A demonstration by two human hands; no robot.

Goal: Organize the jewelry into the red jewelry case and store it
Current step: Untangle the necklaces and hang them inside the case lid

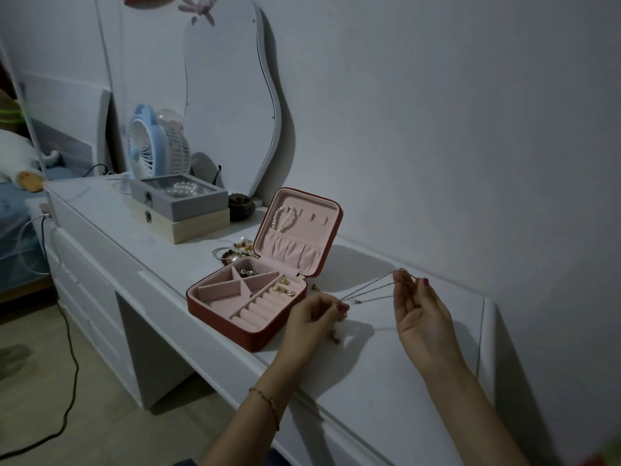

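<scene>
Holding a thin chain necklace stretched between both hands, we kept it above the white dresser top, just to the right of the open red jewelry case. Our left hand pinched one end of the chain between thumb and fingertips, and our right hand pinched the other end higher up, palm turned toward us, so the strands ran slanting between them. The case lay open on the dresser, its lid standing upright with a pearl bracelet hung inside. In the pink tray, gold earrings sat at the back right and a small dark cluster of jewelry filled the rear compartment. More beaded pieces lay on the dresser just behind the case on its left. Farther left stood two stacked boxes, a small blue fan and a wavy mirror.
</scene>
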